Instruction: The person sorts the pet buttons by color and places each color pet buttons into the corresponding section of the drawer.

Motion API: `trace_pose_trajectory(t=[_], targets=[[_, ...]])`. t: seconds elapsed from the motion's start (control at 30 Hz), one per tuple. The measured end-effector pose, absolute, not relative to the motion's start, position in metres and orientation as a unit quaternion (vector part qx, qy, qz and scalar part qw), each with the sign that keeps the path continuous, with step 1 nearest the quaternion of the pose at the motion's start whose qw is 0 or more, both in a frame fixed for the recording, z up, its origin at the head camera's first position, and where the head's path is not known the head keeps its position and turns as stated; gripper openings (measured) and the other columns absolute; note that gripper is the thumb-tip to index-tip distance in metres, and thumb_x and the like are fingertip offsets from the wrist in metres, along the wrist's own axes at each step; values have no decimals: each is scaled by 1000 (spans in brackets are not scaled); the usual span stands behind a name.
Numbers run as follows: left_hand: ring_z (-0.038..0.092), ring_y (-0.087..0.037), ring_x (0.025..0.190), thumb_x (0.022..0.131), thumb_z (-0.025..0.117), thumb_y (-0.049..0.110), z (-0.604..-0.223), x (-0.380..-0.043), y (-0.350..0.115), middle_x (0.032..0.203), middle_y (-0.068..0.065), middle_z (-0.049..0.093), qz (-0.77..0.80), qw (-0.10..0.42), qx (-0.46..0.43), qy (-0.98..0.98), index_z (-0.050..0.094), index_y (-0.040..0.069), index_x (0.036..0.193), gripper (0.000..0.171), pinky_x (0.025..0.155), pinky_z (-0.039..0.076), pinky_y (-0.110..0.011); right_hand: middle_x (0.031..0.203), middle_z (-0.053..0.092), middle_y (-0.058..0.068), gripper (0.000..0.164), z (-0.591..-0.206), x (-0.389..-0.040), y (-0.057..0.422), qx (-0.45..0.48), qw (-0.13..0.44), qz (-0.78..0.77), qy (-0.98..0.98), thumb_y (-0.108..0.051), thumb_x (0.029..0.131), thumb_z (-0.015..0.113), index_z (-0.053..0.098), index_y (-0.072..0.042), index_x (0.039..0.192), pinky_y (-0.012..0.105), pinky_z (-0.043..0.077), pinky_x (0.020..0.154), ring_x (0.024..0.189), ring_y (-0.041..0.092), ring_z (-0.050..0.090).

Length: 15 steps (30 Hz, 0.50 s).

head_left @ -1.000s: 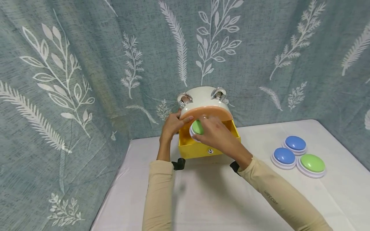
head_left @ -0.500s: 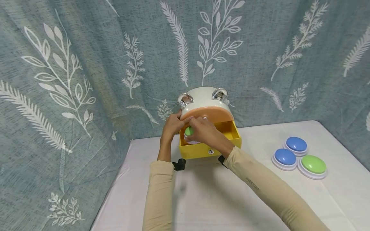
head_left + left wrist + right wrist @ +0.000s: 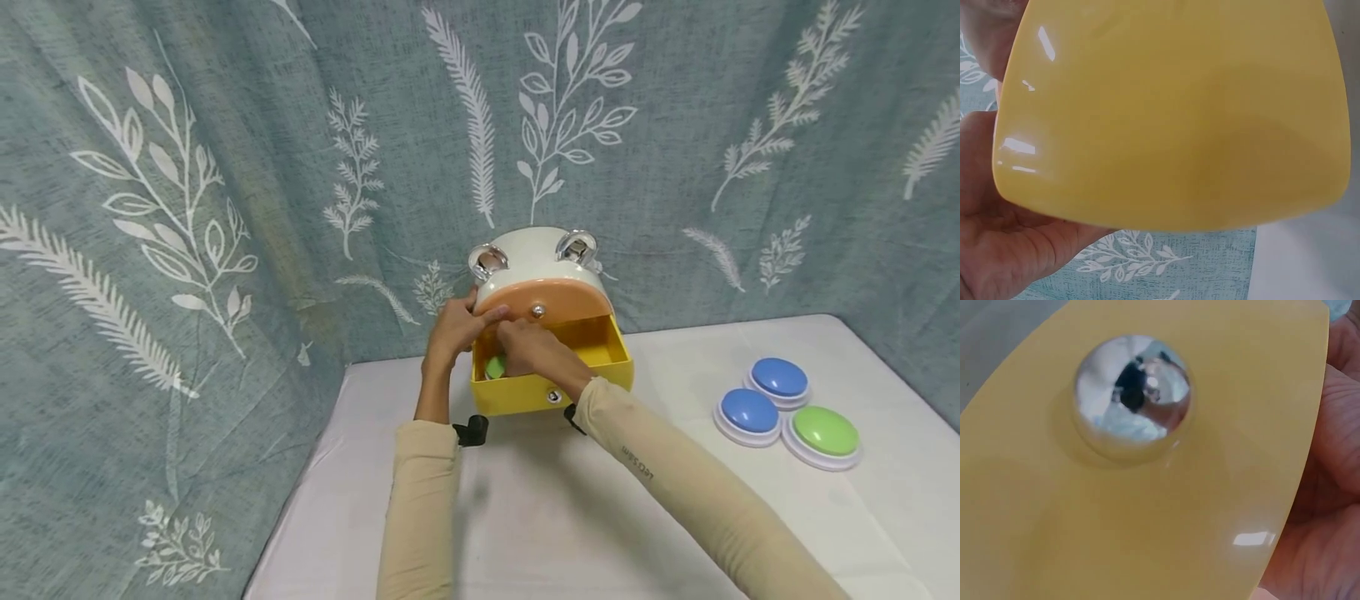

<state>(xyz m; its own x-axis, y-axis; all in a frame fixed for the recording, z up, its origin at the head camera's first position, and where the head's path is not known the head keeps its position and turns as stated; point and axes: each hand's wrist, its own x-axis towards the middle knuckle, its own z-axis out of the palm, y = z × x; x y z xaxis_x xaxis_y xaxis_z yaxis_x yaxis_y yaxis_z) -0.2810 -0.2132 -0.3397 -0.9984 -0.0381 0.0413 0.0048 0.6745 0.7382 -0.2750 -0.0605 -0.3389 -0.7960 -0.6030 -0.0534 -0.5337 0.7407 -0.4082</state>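
A small drawer cabinet [image 3: 528, 247] with a white top and silver ears stands at the back of the table. Its yellow drawer [image 3: 517, 402] is pulled out below an orange drawer front [image 3: 573, 302]. My right hand [image 3: 534, 350] reaches into the yellow drawer's left part, fingers around a round push button [image 3: 494, 367] with a green dome, mostly hidden. My left hand [image 3: 452, 330] grips the cabinet's left side, thumb along the orange front. In the right wrist view, the drawer's silver knob [image 3: 1132, 397] appears, with the right hand's palm [image 3: 1335, 456] behind the panel.
Two blue-domed push buttons [image 3: 750, 411] and another green-domed one [image 3: 826, 431] lie together on the white-covered table [image 3: 675, 392] at the right. A patterned curtain [image 3: 405, 167] hangs right behind the cabinet.
My right hand has moved left and down into the yellow drawer with the green-domed push button, uncovering the orange front's knob. The left hand keeps its hold on the cabinet.
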Motion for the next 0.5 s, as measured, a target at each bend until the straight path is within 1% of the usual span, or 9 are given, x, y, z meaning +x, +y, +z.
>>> trace_pose_trajectory(t=[0.1,0.23,0.27,0.33,0.37,0.43,0.47,0.5], targets=[[34,-11,47,98,70,52,-340,-282,-211,69,-2,44,-405,23,13,-914,28,8,163,89,49,34,-25,83,63,6,41,-339,-277,-56,-310,98,-199,925,-12,86,82,68,-2,123,28,44,70,77,20,56],[31,-10,44,98,70,51,-339,-282,-212,58,3,36,-417,19,8,-909,28,7,163,89,47,32,-25,93,73,8,36,-338,-280,-53,-320,121,-197,919,-8,89,80,71,-2,123,28,47,74,81,21,60],[30,-10,43,98,70,51,-339,-282,-212,55,4,35,-422,20,8,-906,28,7,163,89,47,32,-25,99,76,9,36,-338,-281,-52,-328,127,-192,916,-9,90,80,71,-2,124,28,51,78,85,21,63],[30,-9,43,98,71,50,-339,-281,-213,56,4,39,-432,23,5,-902,28,7,163,89,48,34,-25,115,79,10,39,-337,-283,-49,-352,137,-187,907,-14,92,80,72,-3,129,30,55,91,97,22,68],[30,-9,42,98,71,49,-339,-281,-214,55,4,40,-436,24,3,-900,29,7,163,88,47,34,-24,123,78,11,42,-337,-284,-47,-364,139,-188,902,-18,93,80,71,-4,132,33,55,99,104,22,69],[31,-9,42,98,71,50,-340,-280,-214,58,3,43,-437,29,-1,-899,30,6,162,88,48,36,-24,138,71,12,53,-336,-282,-39,-379,124,-206,893,-22,94,80,64,-4,141,40,51,112,121,26,67],[33,-9,43,98,70,50,-340,-280,-214,61,1,46,-436,31,-2,-899,30,6,162,88,48,38,-24,141,69,12,58,-335,-280,-35,-378,118,-217,892,-25,94,80,61,-5,144,42,50,114,125,26,66],[34,-9,44,98,70,50,-341,-280,-214,65,-4,52,-434,32,-4,-900,30,6,162,88,49,39,-24,141,69,12,61,-335,-278,-29,-373,115,-232,891,-26,94,80,59,-5,146,42,51,112,123,26,67]])
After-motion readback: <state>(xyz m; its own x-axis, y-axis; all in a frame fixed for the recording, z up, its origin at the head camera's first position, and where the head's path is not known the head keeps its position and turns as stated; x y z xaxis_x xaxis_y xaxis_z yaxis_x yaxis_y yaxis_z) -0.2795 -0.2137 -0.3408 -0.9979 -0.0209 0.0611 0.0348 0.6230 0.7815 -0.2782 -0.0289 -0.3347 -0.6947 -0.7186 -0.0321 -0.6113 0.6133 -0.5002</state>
